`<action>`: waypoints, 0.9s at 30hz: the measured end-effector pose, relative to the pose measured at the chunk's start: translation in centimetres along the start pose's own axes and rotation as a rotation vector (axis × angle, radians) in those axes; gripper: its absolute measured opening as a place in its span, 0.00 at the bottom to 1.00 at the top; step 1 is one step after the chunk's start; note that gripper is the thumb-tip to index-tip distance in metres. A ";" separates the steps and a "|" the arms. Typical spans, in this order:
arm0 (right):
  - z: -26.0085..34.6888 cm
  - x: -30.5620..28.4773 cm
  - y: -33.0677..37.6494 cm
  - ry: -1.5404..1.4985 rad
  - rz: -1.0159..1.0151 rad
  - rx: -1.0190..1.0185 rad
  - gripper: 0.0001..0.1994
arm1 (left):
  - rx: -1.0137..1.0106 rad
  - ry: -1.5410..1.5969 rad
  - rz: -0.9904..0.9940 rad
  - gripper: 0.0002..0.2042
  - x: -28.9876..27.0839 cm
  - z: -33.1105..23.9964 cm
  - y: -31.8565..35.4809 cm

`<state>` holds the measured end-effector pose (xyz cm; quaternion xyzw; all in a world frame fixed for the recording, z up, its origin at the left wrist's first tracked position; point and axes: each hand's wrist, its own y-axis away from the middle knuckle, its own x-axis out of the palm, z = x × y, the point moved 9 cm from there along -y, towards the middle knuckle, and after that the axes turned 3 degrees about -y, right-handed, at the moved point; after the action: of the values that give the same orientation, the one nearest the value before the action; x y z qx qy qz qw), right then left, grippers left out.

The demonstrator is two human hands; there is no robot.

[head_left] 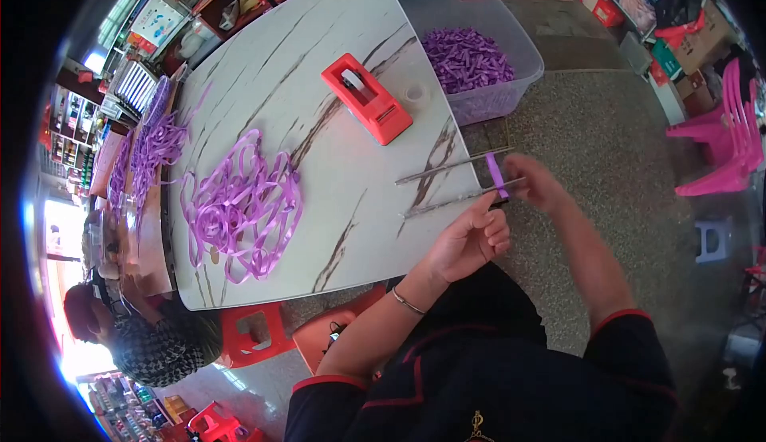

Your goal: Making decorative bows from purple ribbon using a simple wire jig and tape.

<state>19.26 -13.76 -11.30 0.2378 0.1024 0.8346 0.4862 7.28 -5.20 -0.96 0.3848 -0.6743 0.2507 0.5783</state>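
Note:
Two thin metal rods [439, 172] jut out side by side past the table's right edge. A short band of purple ribbon [495, 174] spans them near their ends. My left hand [469, 244] is at the nearer rod, its forefinger and thumb against the lower end of the ribbon and the other fingers curled. Beyond the rod tips, my right hand [536, 185] has its fingers bent together, slightly blurred; what they pinch is hidden. A loose heap of purple ribbon [239, 211] lies at the table's left.
The marble-patterned table [359, 226] carries a red tape dispenser [367, 100] and a clear tape ring [413, 92]. A translucent bin [523, 75] of small purple pieces stands past its right edge. Another person [152, 338] sits at the left, near more ribbon [155, 143]. Pink chairs [730, 135] stand right.

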 end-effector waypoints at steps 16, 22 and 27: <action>-1.7 9.7 0.4 -0.961 0.678 0.143 0.10 | -0.002 -0.071 0.003 0.20 1.0 -0.3 -0.1; -3.2 8.1 -0.8 -0.810 0.440 0.060 0.08 | -0.001 -0.056 -0.010 0.18 0.5 -0.1 -0.1; -1.6 7.9 0.3 -0.802 0.453 0.011 0.10 | 0.001 -0.051 -0.015 0.19 0.5 0.0 -0.1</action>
<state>14.98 -6.99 -10.22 0.5610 -0.1439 0.7613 0.2914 7.37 -5.34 -0.53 0.3963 -0.6859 0.2369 0.5625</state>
